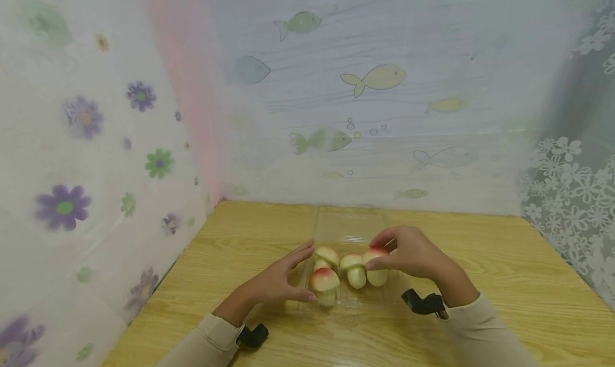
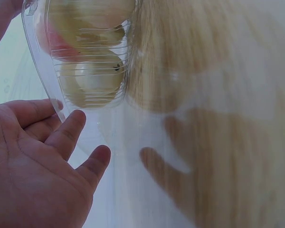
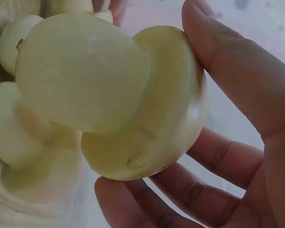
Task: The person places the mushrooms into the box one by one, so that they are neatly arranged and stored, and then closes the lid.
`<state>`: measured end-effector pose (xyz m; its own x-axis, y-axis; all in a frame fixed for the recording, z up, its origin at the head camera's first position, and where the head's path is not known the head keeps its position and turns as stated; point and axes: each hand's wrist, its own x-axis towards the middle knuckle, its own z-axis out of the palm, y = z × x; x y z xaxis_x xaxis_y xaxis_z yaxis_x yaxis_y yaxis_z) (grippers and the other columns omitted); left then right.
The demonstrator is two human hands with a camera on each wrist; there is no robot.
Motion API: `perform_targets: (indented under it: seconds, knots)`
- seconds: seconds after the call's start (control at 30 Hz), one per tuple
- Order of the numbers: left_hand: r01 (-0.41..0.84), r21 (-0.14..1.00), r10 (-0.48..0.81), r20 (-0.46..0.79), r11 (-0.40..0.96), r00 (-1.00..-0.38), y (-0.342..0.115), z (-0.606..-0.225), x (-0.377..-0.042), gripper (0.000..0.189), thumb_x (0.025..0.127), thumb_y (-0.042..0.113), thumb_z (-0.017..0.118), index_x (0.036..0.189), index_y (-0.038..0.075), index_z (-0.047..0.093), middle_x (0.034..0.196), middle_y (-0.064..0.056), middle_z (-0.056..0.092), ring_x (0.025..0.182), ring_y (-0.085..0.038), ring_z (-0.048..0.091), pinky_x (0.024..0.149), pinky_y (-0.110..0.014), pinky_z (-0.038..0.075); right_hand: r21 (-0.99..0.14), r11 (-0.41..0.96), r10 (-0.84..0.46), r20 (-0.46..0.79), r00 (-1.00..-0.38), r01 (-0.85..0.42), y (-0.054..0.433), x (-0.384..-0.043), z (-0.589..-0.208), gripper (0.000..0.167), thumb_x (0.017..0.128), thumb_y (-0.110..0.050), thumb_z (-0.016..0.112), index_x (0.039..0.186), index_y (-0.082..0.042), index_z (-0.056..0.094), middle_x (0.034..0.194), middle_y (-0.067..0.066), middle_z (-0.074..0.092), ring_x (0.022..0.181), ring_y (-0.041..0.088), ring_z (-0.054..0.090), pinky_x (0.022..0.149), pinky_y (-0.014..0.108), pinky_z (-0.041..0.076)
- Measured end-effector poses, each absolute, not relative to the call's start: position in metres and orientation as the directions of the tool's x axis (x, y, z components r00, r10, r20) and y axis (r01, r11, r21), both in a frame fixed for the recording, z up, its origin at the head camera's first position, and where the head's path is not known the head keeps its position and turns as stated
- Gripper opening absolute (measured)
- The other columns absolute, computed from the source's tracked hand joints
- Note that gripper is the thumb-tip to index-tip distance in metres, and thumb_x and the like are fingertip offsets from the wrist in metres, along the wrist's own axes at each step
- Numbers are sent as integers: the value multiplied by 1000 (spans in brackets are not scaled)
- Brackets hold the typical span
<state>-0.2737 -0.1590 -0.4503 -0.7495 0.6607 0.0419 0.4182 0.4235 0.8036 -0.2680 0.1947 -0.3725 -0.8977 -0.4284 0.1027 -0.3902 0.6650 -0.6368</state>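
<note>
A toy mushroom (image 1: 377,277) with a pale stem and red-tinted cap is held by my right hand (image 1: 414,252), thumb and fingers around the cap. In the right wrist view its rounded stem (image 3: 80,73) faces the camera. It is over the right part of a clear plastic box (image 1: 357,305). Three more mushrooms sit in the box: one at the back left (image 1: 326,256), one at the front left (image 1: 325,282) and one in the middle (image 1: 356,276). On the box's left side is my left hand (image 1: 276,280), fingers extended and spread, fingertips right at the rim.
The box's clear lid (image 1: 348,227) is folded back toward the wall. Under everything is a wood-grain table (image 1: 259,228). A fish-patterned wall covering (image 1: 312,105) closes off the back, and a flower-patterned one (image 1: 110,158) the left. Each wrist carries a black camera mount (image 1: 423,302).
</note>
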Motion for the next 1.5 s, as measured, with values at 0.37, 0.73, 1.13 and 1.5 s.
perform_targets:
  seconds: [0.37, 0.73, 1.13, 1.5]
  knots:
    - [421, 797, 651, 45, 434, -757, -159, -452, -276, 110, 85, 49, 85, 168, 21, 18, 176, 11, 4, 161, -22, 9, 123, -64, 25, -657, 656, -453, 51, -890, -372, 182, -268, -377, 45, 78, -45, 91, 111, -17, 77, 110, -2, 74, 103, 23, 71, 81, 38, 59]
    - [426, 795, 658, 45, 433, -752, -159, -451, -275, 111, 85, 49, 85, 168, 21, 17, 176, 10, 3, 161, -21, 10, 123, -62, 26, -662, 611, -531, 64, -845, -435, 173, -265, -381, 39, 75, -38, 94, 102, -16, 76, 99, -2, 74, 90, 18, 72, 74, 31, 58]
    - [423, 797, 655, 46, 431, -754, -158, -451, -274, 110, 84, 49, 85, 168, 20, 19, 176, 10, 4, 161, -21, 12, 123, -62, 26, -660, 587, -580, 61, -812, -469, 163, -260, -386, 40, 72, -39, 96, 98, -17, 75, 97, -3, 71, 85, 16, 69, 74, 30, 57]
    - [420, 807, 662, 49, 415, -748, -159, -452, -275, 110, 85, 48, 85, 168, 19, 19, 176, 10, 4, 161, -20, 14, 124, -62, 26, -625, 590, -601, 82, -795, -511, 155, -257, -388, 47, 69, -40, 97, 99, -13, 73, 95, -2, 70, 87, 16, 68, 74, 28, 56]
